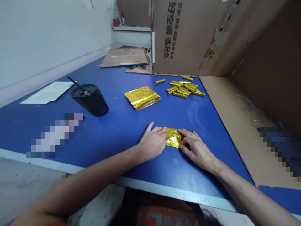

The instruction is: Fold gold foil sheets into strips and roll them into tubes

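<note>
A small piece of shiny gold foil [173,138] with creases across it lies on the blue table in front of me. My left hand [154,141] has its fingers curled over the foil's left edge and covers that side. At the opposite edge, my right hand [196,149] grips the foil, with fingertips on the upper corner and the thumb near the lower one. Beyond my hands is a flat stack of gold foil sheets [142,97]. Farther back on the right lies a loose pile of narrow rolled or folded gold foil strips [184,88], with one strip [160,81] apart from it.
A black tumbler [95,102] with a straw stands on the left, near a white paper [48,92]. Flat cardboard [125,57] lies at the back. A large cardboard box [188,37] walls off the back right. Blurred patches hide items on both sides.
</note>
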`<state>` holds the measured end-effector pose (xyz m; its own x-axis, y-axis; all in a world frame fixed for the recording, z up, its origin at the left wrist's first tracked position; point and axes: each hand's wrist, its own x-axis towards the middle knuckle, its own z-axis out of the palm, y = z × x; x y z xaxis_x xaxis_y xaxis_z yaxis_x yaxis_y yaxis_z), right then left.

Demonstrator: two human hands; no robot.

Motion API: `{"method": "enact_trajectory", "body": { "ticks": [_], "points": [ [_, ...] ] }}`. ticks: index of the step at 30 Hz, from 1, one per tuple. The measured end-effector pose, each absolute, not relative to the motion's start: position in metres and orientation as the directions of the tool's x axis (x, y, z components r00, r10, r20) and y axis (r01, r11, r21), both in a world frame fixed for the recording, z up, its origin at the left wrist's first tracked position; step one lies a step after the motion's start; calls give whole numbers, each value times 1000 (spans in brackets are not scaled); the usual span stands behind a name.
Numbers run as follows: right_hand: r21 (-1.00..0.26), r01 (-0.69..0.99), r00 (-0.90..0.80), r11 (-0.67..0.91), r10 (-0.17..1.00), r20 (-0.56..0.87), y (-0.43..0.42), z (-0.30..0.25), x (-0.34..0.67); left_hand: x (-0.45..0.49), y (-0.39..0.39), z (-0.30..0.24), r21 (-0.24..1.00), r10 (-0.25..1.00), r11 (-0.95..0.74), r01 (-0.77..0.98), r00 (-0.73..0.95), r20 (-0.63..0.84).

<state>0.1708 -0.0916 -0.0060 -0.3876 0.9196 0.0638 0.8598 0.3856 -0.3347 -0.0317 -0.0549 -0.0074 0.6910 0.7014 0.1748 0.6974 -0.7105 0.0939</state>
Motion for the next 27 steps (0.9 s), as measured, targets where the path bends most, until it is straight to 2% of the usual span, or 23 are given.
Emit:
{"method": "enact_trajectory", "body": {
  "ticks": [7,12,16,21,27],
  "points": [
    [-365,854,-377,371,924,55,-93,-6,168,-30,-57,-6,68,709,-699,712,679,190],
    [-397,845,-339,357,934,115,-97,-7,167,-29,-58,-6,62,713,-694,717,674,193],
    [-306,849,-408,431,902,139,-99,-9,168,-29,-59,-6,40,711,-694,719,674,200],
    [-197,850,-478,488,873,100,-97,-12,171,-29,-60,-6,55,712,-695,717,674,198],
    [-115,864,-488,491,871,52,-97,-10,170,-29,-61,-7,101,751,-653,750,625,214]
  ]
}}
